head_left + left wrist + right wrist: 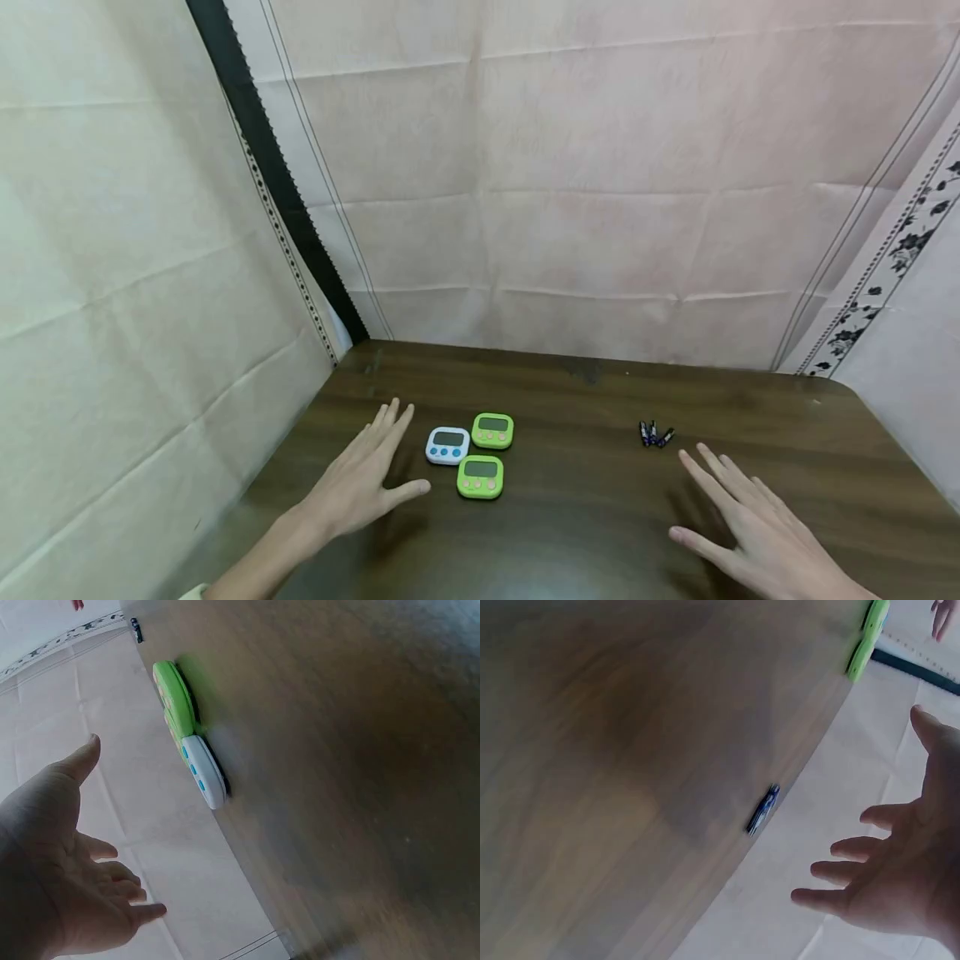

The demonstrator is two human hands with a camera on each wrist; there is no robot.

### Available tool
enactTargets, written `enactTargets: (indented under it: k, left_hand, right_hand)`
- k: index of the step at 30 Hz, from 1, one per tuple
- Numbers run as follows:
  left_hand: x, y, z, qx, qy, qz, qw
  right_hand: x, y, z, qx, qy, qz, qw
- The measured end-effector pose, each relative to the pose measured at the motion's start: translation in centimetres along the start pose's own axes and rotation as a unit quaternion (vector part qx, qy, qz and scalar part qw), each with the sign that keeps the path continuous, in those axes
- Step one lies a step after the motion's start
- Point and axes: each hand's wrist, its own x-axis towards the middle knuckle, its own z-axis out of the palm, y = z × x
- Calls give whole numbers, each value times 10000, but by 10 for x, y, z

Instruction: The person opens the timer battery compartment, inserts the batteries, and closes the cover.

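My left hand (358, 482) hovers over the left side of the table, fingers straight and thumb spread, holding nothing. Just right of it lie a white digital timer (447, 446) with blue buttons and two green timers, one at the back (492, 430) and one nearer me (480, 477). The three sit close together, screens up. Over the right side, my right hand (757, 525) is spread with nothing in it. Beyond its fingertips lie several small dark batteries (654, 434) in a loose group. The left wrist view shows the white timer (204, 772) edge-on.
The brown wooden table (570, 533) has a glossy surface. Pale cloth (600, 183) hangs behind it and more cloth (135, 275) hangs along the left. A dark strip (277, 167) runs down the left corner, and a floral border (900, 250) is at the right.
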Motion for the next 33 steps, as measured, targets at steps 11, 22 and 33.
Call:
enactTargets:
  k: [11,22,33]
  left_hand:
    - [16,11,1,-1136,-129,189,9933]
    - [28,24,16,-1479,83,700,9865]
    - [34,33,39,-1609,-306,776,9834]
  right_hand:
    - [47,-51,14,1009,-192,-497,9935]
    - [85,-90,48,2215,-671,-890,9688]
    - [111,-116,83,3334,-1314,-860,9296]
